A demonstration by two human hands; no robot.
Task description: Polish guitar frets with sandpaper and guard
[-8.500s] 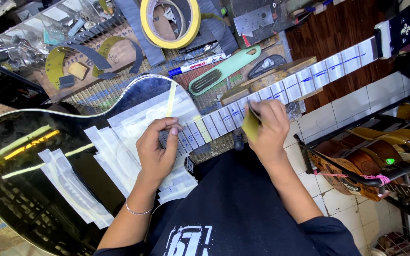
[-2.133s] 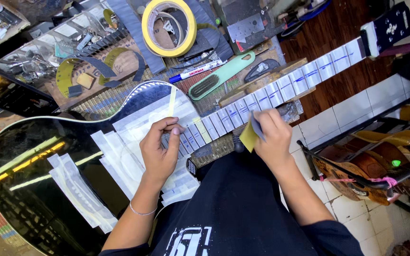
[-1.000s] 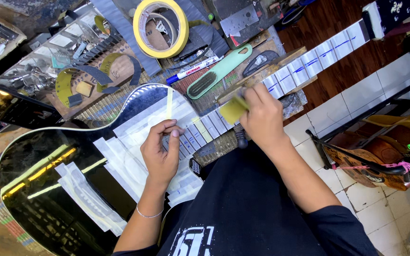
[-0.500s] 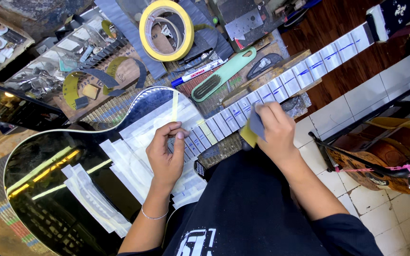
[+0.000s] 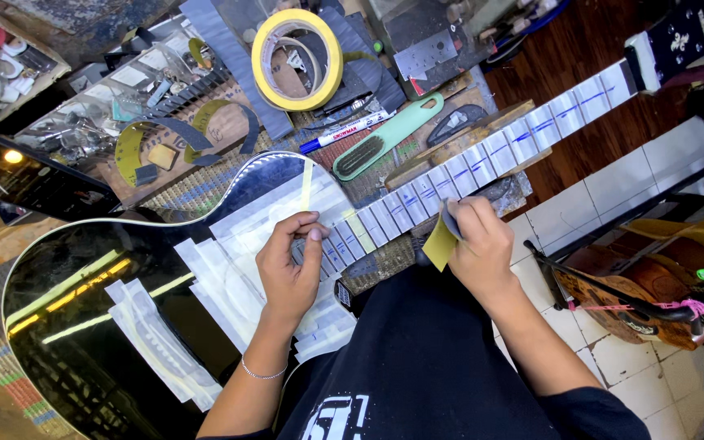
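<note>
Left hand [image 5: 291, 265] presses fingertips on the glossy black guitar's tape-masked neck [image 5: 417, 195], grasping nothing; right hand [image 5: 478, 244] pinches a folded yellow sandpaper piece [image 5: 440, 243] beside the frets.

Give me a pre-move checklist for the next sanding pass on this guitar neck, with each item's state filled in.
1. Sandpaper piece gripped in right hand: ok.
2. Left hand bracing the neck near the body joint: ok.
3. Masking tape strips between frets intact along the neck: ok where visible; under the hands, cannot tell.
4. Black guitar body shielded by white tape around the joint: ok.
5. Green brush and marker clear of the neck: ok.
6. Sandpaper grit wear: cannot tell.
</note>
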